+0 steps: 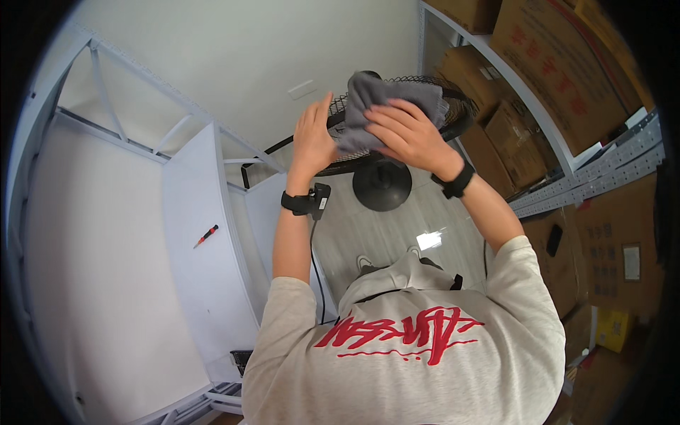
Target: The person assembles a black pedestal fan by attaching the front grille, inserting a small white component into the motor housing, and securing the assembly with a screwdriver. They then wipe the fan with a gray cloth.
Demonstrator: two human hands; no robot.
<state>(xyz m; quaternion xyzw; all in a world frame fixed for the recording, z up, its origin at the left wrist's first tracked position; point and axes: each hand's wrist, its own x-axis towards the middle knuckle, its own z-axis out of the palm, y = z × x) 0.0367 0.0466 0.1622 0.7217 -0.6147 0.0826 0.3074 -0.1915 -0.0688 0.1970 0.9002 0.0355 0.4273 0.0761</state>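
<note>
A black pedestal fan [340, 168] stands ahead of me, its wire guard tilted upward and its round base [382, 185] on the floor. A grey cloth [365, 106] lies draped over the guard and covers much of it. My right hand [407, 134] presses the cloth against the guard, fingers bent over the fabric and slightly blurred. At the guard's left edge is my left hand [314, 142], with its fingers stretched upward and its thumb side close to the cloth's lower corner. Whether it touches the cloth I cannot tell.
Pale metal shelving [191, 191] stands on the left, with a red-and-black screwdriver [206, 236] on a board. Cardboard boxes [567, 64] fill the rack at right; a dark phone-like object [554, 241] lies on one. A black cable [314, 262] hangs from my left wrist device.
</note>
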